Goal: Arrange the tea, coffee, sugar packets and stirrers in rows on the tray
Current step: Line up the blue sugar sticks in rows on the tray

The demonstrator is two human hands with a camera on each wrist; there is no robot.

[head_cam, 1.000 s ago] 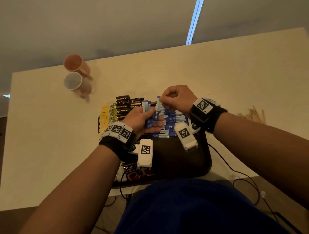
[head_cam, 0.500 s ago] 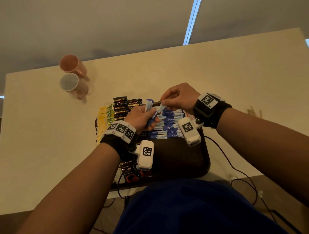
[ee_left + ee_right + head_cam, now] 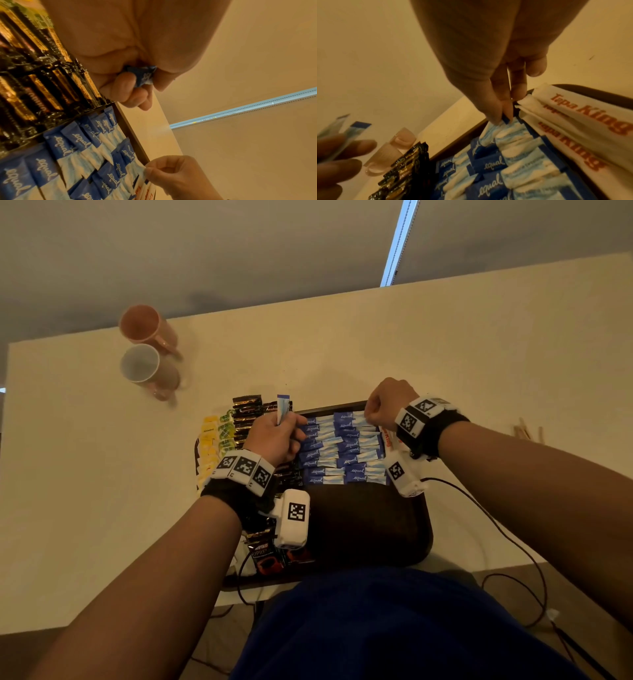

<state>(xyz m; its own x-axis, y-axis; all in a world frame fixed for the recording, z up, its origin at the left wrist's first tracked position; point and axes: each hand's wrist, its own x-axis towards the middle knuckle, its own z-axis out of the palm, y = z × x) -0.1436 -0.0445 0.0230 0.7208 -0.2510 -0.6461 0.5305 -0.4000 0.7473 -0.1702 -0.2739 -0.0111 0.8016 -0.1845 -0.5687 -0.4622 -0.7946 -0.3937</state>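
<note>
A dark tray [image 3: 376, 529] holds yellow tea packets [image 3: 210, 440], dark coffee sachets [image 3: 246, 412], rows of blue Equal sugar packets [image 3: 342, 450] and white Tapa King packets [image 3: 583, 121] along its right side. My left hand [image 3: 291, 436] hovers over the coffee sachets and grips a small bundle of blue sugar packets [image 3: 283, 409] that stick upward; their lower ends [image 3: 144, 75] show between the curled fingers. My right hand [image 3: 368, 417] is at the far right corner of the blue rows, where thumb and fingertips pinch one blue sugar packet [image 3: 504, 119] lying against the row.
Two pink mugs [image 3: 147, 325] [image 3: 144, 368] stand at the table's far left. Wooden stirrers [image 3: 527, 433] lie on the table right of the tray. Red-and-black sachets [image 3: 267, 556] sit at the tray's near left corner. Black cables [image 3: 513, 542] trail off the near right table edge.
My right hand drew a blue packet from the left hand's bundle and carried it right and down to the far right end of the blue rows. The left hand stayed roughly in place.
</note>
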